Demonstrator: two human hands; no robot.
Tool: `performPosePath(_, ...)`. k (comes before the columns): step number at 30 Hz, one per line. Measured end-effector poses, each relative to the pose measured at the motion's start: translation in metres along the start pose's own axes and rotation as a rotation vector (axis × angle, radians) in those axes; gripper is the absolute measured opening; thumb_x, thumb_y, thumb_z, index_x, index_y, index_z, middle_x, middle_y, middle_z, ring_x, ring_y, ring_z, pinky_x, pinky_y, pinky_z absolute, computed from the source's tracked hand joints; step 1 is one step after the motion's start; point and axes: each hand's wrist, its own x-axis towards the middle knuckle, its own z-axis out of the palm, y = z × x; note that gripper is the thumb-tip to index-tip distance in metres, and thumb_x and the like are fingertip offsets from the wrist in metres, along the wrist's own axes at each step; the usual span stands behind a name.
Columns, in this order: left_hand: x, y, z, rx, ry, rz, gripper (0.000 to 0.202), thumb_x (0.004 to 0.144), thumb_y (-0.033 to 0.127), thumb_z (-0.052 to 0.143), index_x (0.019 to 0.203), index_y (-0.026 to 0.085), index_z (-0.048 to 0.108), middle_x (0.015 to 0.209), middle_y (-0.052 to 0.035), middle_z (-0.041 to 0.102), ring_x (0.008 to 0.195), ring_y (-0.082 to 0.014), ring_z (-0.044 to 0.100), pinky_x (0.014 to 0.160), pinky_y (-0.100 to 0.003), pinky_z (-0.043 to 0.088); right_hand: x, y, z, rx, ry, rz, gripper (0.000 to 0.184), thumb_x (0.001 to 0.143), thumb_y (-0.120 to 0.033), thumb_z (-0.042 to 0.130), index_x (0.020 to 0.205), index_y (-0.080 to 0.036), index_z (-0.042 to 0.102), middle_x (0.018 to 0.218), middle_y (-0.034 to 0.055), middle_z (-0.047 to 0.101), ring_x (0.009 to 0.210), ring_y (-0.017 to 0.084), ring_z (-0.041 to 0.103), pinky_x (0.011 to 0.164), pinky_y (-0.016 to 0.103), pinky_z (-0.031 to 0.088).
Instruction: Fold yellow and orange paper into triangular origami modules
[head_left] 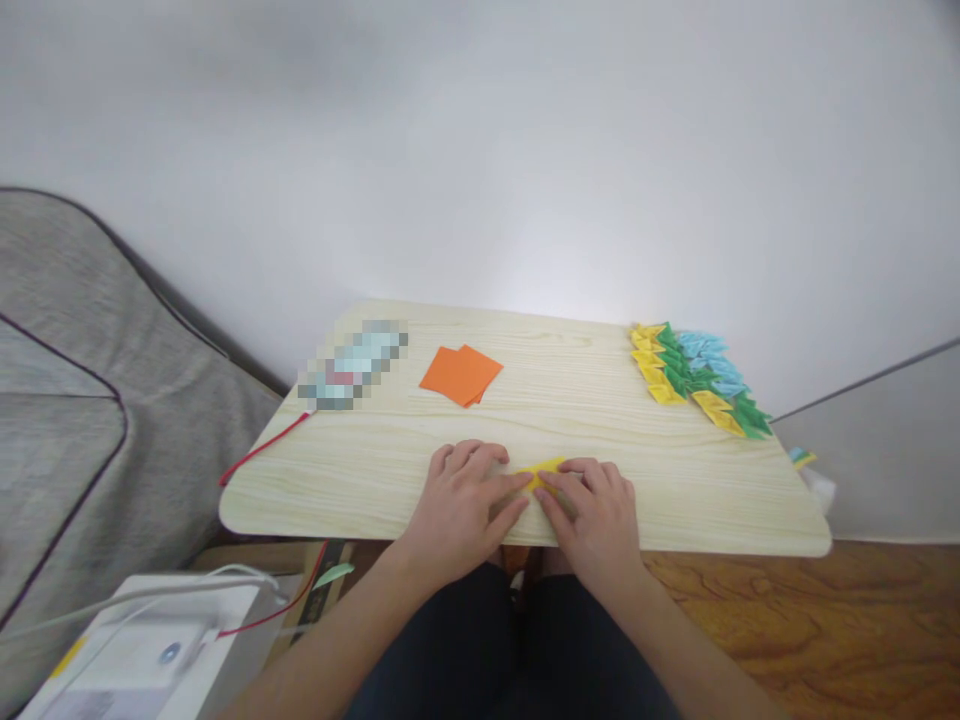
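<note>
1. Pressing down on a small yellow paper piece (546, 470), both hands meet at the near edge of the tabletop (570, 400). The paper lies flat between the fingertips, and only a pointed corner shows.
2. Left hand (461, 505): spread palm-down, fingers extended, the index tip resting on the paper's left side. Not closed around anything.
3. Right hand (592, 515): also palm-down, fingers slightly bent, covering the paper's right side. It is pressing, not clasping.
4. The tabletop is pale wood-grain laminate, smooth, with rounded corners.
5. Orange paper squares (460, 375) lie flat and overlapping in a thin stack, well beyond the left hand.
6. Folded paper pieces (694, 375) sit at the far right corner. They are small pointed shapes in yellow, green and light blue, packed in rows.
7. A red cable (262, 450) runs off the left edge from a pixelated object (354, 365).
8. Grey woven fabric (60, 400) is to the left, a white box (150, 650) sits low on the left, and the glossy wooden floor (825, 620) shows on the right.
</note>
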Motion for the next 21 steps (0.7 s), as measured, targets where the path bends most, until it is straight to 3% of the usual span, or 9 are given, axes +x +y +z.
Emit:
performPosePath(5, -0.022, 0.009, -0.002, 0.058, 0.003, 0.072, 0.049, 0.098, 0.056, 0.06, 0.142, 0.034, 0.065, 0.144, -0.0067, 0.064, 0.136, -0.034, 0.05, 0.118, -0.056, 0.03, -0.01, -0.005, 0.001, -0.03, 0.022, -0.013, 0.018, 0.102, -0.034, 0.064, 0.114, -0.032, 0.077, 0.122, 0.0048, 0.073, 0.106, 0.029, 0.058, 0.088, 0.044, 0.041)
performPosePath(9, -0.035, 0.018, 0.002, 0.082, 0.029, 0.105, 0.058, 0.097, 0.058, 0.061, 0.147, 0.028, 0.06, 0.144, -0.0082, 0.066, 0.136, -0.0333, 0.052, 0.121, -0.054, 0.028, -0.025, -0.01, -0.005, -0.051, 0.023, -0.04, 0.027, 0.105, -0.034, 0.057, 0.127, -0.033, 0.073, 0.137, 0.0023, 0.07, 0.114, 0.031, 0.057, 0.098, 0.048, 0.042)
performPosePath(14, -0.053, 0.03, 0.012, 0.092, 0.08, 0.107, 0.048, 0.098, 0.04, 0.063, 0.144, 0.024, 0.062, 0.14, -0.0102, 0.069, 0.133, -0.0323, 0.057, 0.12, -0.053, 0.03, -0.053, -0.008, -0.006, -0.097, -0.011, -0.146, 0.057, 0.102, -0.049, 0.058, 0.155, -0.031, 0.051, 0.159, 0.0039, 0.055, 0.142, 0.038, 0.046, 0.118, 0.059, 0.029)
performPosePath(17, -0.062, 0.034, 0.018, 0.095, 0.127, 0.099, 0.048, 0.096, 0.029, 0.065, 0.144, 0.024, 0.062, 0.138, -0.0103, 0.07, 0.131, -0.0325, 0.058, 0.118, -0.054, 0.031, -0.063, -0.004, -0.004, -0.087, -0.017, -0.196, 0.073, 0.098, -0.057, 0.061, 0.162, -0.029, 0.04, 0.163, 0.007, 0.049, 0.151, 0.04, 0.037, 0.122, 0.063, 0.022)
performPosePath(21, -0.066, 0.036, 0.024, 0.093, 0.215, 0.102, 0.04, 0.095, 0.021, 0.065, 0.135, 0.024, 0.068, 0.131, -0.0091, 0.074, 0.124, -0.0307, 0.063, 0.113, -0.052, 0.035, -0.066, 0.001, -0.002, -0.033, 0.023, -0.216, 0.065, 0.099, -0.046, 0.064, 0.159, -0.029, 0.044, 0.161, 0.0072, 0.052, 0.151, 0.04, 0.039, 0.122, 0.064, 0.021)
